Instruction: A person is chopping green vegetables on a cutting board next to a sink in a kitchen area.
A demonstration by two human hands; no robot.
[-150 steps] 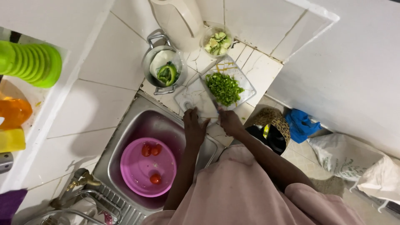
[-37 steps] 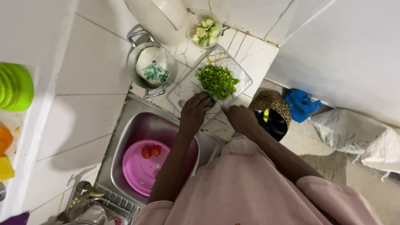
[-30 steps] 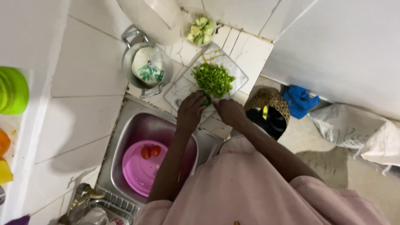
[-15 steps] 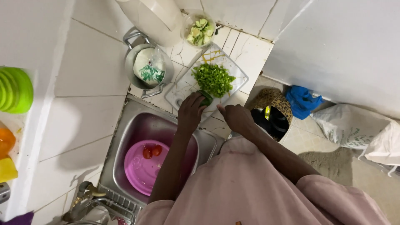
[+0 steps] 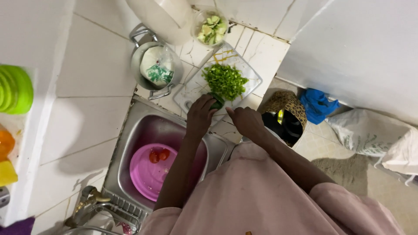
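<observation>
White tiles cover the desk (image 5: 91, 82) and the wall around it, with a steel sink (image 5: 130, 143) sunk into the desk's near edge. Next to the sink's far rim lies a clear cutting board (image 5: 193, 87), set slantwise so its long side faces the person. A heap of chopped greens (image 5: 225, 81) sits in the board's middle, pushed away from the near edge, which leaves room there for cutting.

The left hand (image 5: 200, 116) rests at the board's near edge, its fingers curled down and closed over a dark green piece (image 5: 216, 102), pinning it to the board so it cannot roll. The right hand (image 5: 246, 122) hovers just beside it, over the desk's front edge, fingers loosely bent; whether it holds a knife or anything else I cannot tell, since the back of the hand hides the grip.

Past the board, toward the desk's far corner, a glass bowl (image 5: 212, 30) holds pale green chunks, kept apart from the fine chopped heap. Left of the board stands a steel pot (image 5: 154, 67) with a bag inside. A pink basin (image 5: 150, 172) lies in the sink with tomatoes (image 5: 158, 155) in it. Off the desk's right edge, on the floor, a patterned bin (image 5: 285, 115) stands open, close to the cutting spot.
</observation>
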